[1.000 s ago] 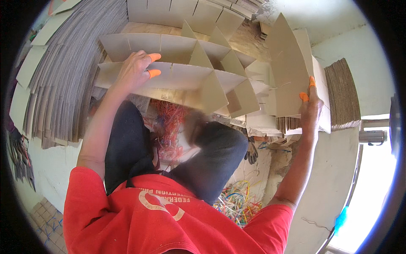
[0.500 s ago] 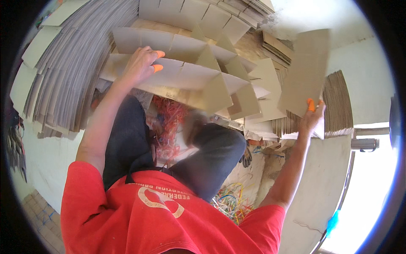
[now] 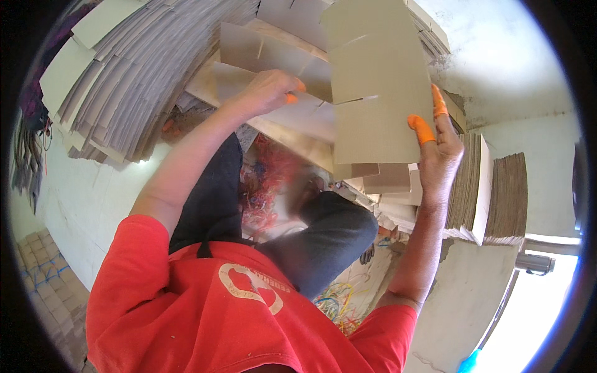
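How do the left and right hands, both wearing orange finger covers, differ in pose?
The left hand is curled at the top edge of a slotted tan cardboard strip; the right hand points upward, gripping the right edge of a broad tan cardboard panel. The left hand's covered tips sit close together; the right hand's stand wider apart. Both wear orange covers.

Your bright view takes glare from the tall white opening (image 3: pixel 528 311) at lower right; thin red strips (image 3: pixel 273 165) look blurred.
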`<state>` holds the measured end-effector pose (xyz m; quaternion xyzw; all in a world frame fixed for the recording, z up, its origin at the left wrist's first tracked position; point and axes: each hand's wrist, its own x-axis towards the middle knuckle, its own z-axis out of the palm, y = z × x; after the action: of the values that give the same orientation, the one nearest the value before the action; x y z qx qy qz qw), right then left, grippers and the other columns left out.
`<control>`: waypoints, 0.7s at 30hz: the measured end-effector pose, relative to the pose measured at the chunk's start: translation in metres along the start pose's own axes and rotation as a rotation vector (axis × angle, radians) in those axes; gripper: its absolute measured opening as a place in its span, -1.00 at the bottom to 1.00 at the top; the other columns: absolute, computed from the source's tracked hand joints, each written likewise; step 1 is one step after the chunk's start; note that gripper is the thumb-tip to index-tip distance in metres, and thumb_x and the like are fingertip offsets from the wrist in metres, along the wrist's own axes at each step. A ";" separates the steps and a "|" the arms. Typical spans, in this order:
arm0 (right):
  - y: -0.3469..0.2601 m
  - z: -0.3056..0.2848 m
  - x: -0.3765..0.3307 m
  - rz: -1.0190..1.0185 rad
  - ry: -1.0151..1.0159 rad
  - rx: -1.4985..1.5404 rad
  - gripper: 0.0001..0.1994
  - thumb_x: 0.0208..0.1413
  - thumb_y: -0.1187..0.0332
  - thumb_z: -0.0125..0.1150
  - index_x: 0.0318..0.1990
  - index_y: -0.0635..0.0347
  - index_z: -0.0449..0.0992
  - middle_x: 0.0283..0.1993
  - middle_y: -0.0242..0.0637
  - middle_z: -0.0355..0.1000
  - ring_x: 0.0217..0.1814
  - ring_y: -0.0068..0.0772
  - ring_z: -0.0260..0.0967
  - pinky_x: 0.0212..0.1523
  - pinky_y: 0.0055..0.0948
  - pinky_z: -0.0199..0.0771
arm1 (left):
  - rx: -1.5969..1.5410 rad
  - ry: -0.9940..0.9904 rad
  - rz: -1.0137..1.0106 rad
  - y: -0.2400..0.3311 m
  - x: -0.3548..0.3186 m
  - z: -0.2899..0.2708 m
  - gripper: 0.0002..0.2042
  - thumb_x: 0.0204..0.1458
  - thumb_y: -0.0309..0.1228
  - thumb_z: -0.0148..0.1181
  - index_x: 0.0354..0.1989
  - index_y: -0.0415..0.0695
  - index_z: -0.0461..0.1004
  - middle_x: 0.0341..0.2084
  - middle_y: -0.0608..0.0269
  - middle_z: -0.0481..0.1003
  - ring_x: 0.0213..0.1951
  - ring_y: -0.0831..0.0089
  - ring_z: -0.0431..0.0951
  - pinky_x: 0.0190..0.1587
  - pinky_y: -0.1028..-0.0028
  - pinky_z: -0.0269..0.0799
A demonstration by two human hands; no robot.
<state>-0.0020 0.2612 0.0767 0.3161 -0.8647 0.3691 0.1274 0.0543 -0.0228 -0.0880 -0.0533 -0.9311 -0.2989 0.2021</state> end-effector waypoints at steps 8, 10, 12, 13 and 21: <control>-0.004 0.017 0.018 0.005 -0.058 0.004 -0.44 0.06 0.55 0.26 0.27 0.06 0.36 -0.20 -0.25 0.59 -0.33 -0.75 0.30 -0.24 -0.60 0.44 | 0.040 0.042 0.033 -0.011 0.005 0.018 -0.87 -0.10 -0.43 0.30 -0.34 -0.12 0.57 -0.51 0.06 0.51 -0.35 0.03 0.54 -0.28 0.12 0.43; -0.002 0.020 0.019 -0.056 -0.049 0.020 -0.44 0.06 0.55 0.26 0.27 0.07 0.36 -0.17 -0.22 0.59 -0.32 -0.73 0.32 -0.22 -0.58 0.46 | 0.039 0.028 0.017 -0.008 0.007 0.016 -0.87 -0.10 -0.44 0.29 -0.34 -0.13 0.57 -0.50 0.04 0.52 -0.35 0.02 0.55 -0.29 0.11 0.43; 0.005 0.031 0.023 -0.219 -0.022 -0.028 -0.44 0.05 0.56 0.26 0.26 0.07 0.37 -0.21 -0.16 0.58 -0.31 -0.69 0.35 -0.23 -0.55 0.46 | 0.040 0.012 0.011 -0.008 0.008 0.015 -0.88 -0.10 -0.45 0.29 -0.35 -0.14 0.57 -0.48 0.03 0.53 -0.34 0.02 0.55 -0.28 0.11 0.43; 0.006 0.032 0.021 -0.154 -0.057 -0.045 -0.44 0.05 0.56 0.25 0.26 0.07 0.36 -0.25 -0.15 0.57 -0.33 -0.70 0.34 -0.26 -0.56 0.45 | 0.041 0.004 0.007 -0.008 0.009 0.015 -0.88 -0.09 -0.45 0.28 -0.35 -0.14 0.57 -0.47 0.03 0.53 -0.33 0.02 0.55 -0.28 0.11 0.43; -0.005 0.041 0.017 0.003 -0.108 -0.060 -0.46 0.07 0.59 0.25 0.26 0.18 0.35 -0.41 -0.59 0.21 -0.39 -0.72 0.09 -0.31 -0.76 0.18 | 0.028 0.006 0.015 -0.007 0.010 0.014 -0.85 -0.09 -0.45 0.29 -0.31 -0.16 0.59 -0.45 0.01 0.54 -0.32 0.02 0.56 -0.26 0.13 0.44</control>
<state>-0.0113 0.2217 0.0581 0.3301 -0.8815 0.3256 0.0894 0.0393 -0.0205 -0.0980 -0.0568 -0.9342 -0.2844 0.2079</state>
